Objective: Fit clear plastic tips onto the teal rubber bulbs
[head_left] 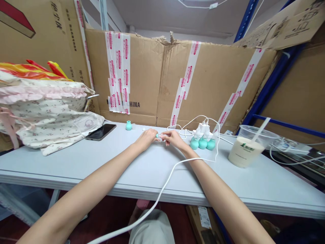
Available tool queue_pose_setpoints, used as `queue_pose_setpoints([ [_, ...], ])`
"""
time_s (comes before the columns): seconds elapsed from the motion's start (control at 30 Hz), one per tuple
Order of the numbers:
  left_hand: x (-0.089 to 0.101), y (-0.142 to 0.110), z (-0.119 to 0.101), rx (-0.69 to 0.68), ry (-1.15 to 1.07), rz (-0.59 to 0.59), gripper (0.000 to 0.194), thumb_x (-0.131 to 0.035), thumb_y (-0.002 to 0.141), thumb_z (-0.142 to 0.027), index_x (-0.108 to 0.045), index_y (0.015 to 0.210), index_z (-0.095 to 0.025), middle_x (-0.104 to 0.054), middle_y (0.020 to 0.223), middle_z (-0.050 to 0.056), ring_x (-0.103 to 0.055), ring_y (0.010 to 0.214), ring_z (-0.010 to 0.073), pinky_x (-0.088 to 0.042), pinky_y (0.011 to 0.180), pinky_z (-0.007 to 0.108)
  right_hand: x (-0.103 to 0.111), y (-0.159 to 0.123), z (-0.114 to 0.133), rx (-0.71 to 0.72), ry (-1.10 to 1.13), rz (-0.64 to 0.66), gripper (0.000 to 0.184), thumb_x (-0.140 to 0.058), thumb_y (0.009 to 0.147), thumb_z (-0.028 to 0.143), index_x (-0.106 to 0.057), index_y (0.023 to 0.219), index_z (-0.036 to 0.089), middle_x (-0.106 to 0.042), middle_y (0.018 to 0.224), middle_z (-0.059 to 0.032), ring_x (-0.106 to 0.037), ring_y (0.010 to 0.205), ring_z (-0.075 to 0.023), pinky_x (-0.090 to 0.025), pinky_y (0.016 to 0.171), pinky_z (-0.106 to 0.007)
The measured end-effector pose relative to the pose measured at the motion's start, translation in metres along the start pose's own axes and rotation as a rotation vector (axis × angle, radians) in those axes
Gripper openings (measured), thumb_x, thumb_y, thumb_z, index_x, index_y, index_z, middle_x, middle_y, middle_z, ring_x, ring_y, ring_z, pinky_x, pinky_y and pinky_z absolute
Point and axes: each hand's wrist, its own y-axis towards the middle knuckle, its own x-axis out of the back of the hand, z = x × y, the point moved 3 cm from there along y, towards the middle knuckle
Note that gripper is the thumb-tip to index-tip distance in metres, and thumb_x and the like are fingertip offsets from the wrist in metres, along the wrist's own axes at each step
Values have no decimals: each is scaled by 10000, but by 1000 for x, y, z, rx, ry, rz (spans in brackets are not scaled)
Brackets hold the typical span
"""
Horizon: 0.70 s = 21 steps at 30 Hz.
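My left hand (pixel 147 139) is closed round a small mint-green bulb bottle (pixel 157 136), most of it hidden by the fingers. Close beside it, my right hand (pixel 174 137) pinches a small clear piece (pixel 160 137) at the bulb's end; whether the two parts are joined I cannot tell. To the left, an uncapped mint-green bulb (pixel 128 125) stands upright, with a small clear cap (pixel 133 126) next to it. Several mint-green bulbs with clear tops, among them a middle one (pixel 202 143), stand in a row beyond my right wrist.
Behind the row sits a white power strip with plugs (pixel 203 128); its white cable (pixel 175 166) crosses my right forearm. A lidless drink cup with straw (pixel 245 149) stands at right. A phone (pixel 101 131) and floral cloth bag (pixel 50 108) lie left. Cardboard (pixel 144 74) walls the table's back.
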Motion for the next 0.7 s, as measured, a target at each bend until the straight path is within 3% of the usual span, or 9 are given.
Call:
queue_pose_setpoints([
  [0.2,-7,1,-3,-35,102,77,287,-529,810,-369,-553,861,-88,-596,878,132,-544,860,236,-392,716,298,-4,-2,-1,-49,-62,-4,279,-598,692,373,-648,758,107,-525,427,13,-519,420,-97,-394,483,-194],
  [0.43,-7,3,5,45,-250,-101,257,-527,805,-382,-585,793,-132,-620,819,79,-566,823,204,-404,727,275,-6,2,5,-24,43,-103,341,-594,696,440,-630,763,108,-536,463,6,-502,422,-96,-392,462,-203],
  [0.5,-10,4,5,10,-334,-92,262,-548,786,-388,-582,856,-138,-623,860,75,-565,852,209,-407,746,283,-5,3,1,-37,33,-77,338,-601,692,430,-635,790,109,-525,454,14,-485,405,-92,-376,439,-201],
  [0.57,-14,4,4,-48,-425,-55,362,-592,747,-406,-549,998,-149,-618,943,78,-556,912,214,-408,782,293,-3,4,-6,-59,14,-18,309,-610,688,397,-639,797,109,-526,454,16,-478,398,-88,-375,435,-200],
  [0.7,-21,3,12,-43,-487,-21,793,-702,604,-468,-364,1251,-158,-556,1088,107,-508,1015,236,-392,855,331,-1,5,-19,-109,11,-3,267,-605,693,354,-632,809,115,-565,515,4,-481,406,-76,-370,432,-190],
])
